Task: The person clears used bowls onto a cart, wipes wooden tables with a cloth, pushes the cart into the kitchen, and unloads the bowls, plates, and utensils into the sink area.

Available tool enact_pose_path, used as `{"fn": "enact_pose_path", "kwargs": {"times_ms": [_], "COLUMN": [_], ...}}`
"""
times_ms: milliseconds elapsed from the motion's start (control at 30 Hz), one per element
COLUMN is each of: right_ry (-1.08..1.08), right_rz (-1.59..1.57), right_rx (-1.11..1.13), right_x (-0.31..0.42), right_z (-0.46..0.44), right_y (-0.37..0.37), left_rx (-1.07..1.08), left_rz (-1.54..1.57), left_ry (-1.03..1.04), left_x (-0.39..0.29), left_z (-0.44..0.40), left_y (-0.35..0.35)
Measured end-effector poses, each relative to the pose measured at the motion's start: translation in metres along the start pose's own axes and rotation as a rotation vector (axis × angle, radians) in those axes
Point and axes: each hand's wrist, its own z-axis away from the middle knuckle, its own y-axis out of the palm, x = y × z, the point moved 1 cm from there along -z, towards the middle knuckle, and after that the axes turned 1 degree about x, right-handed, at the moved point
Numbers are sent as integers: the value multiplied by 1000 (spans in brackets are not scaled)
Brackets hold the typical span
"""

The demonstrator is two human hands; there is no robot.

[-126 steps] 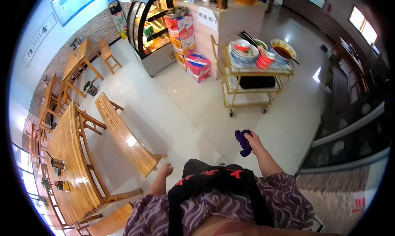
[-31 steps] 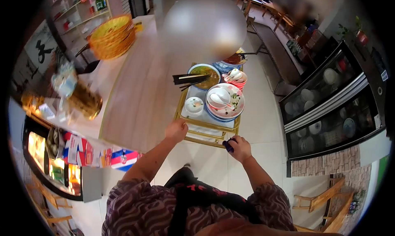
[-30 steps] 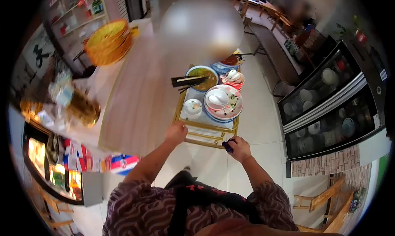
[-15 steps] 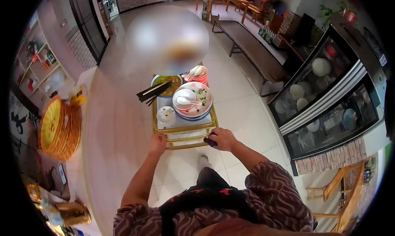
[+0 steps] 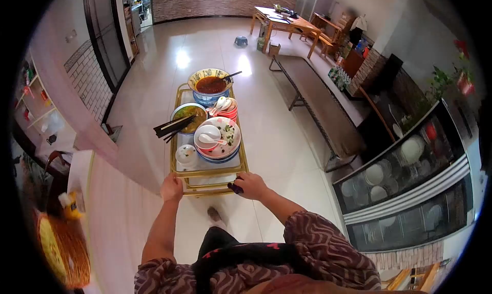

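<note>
My left hand (image 5: 172, 187) is closed round the near left corner of the gold-framed cart (image 5: 211, 181). At the near right corner, my right hand (image 5: 249, 186) grips the cart's frame with a dark purple cloth (image 5: 235, 188) bunched under its fingers. The top tray bears a small white bowl (image 5: 186, 155), stacked plates with food scraps (image 5: 231, 146) and a white bowl with a spoon, a green soup bowl (image 5: 183, 112) with black chopsticks across it, red-and-white cups (image 5: 230, 109) with spoons, and a large bowl of red broth (image 5: 211, 84) at the far end.
A pale counter (image 5: 110, 212) with orange baskets (image 5: 64, 250) runs along the left. On the right are a long brown folding bed (image 5: 320, 102) and a glass-door dish cabinet (image 5: 405, 176). Farther off are a wooden table (image 5: 287, 20) and a blue object (image 5: 241, 41) on the floor.
The view has swung and moved forward past the counter, with the cart ahead of me. Both hands have stayed at its near end. The red broth bowl now shows fully.
</note>
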Motion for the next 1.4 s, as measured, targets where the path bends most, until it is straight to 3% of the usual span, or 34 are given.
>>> {"fn": "enact_pose_path", "kwargs": {"times_ms": [133, 233, 267, 367, 700, 867, 967, 1133, 1400], "right_ry": [11, 56, 58, 45, -32, -81, -40, -92, 22], "right_rz": [16, 36, 51, 91, 45, -26, -21, -35, 14], "right_rx": [48, 101, 124, 153, 55, 41, 166, 142, 219], "right_x": [-54, -92, -104, -150, -251, -303, -328, -380, -475], "right_z": [-54, -96, -106, -145, -309, -384, -410, -508, -637], "right_y": [15, 26, 32, 49, 82, 120, 128, 147, 197], "left_rx": [2, 61, -5, 107, 15, 55, 57, -79, -75], "left_rz": [82, 159, -2, 7, 55, 1, -17, -15, 22], "left_ry": [9, -94, -7, -40, 43, -19, -11, 65, 59], "left_x": [-22, -20, -26, -40, -40, -36, -28, -29, -50], "left_z": [-68, -130, -146, -189, -384, -476, -519, -627, -790], "left_y": [1, 27, 30, 28, 29, 35, 53, 45, 49]}}
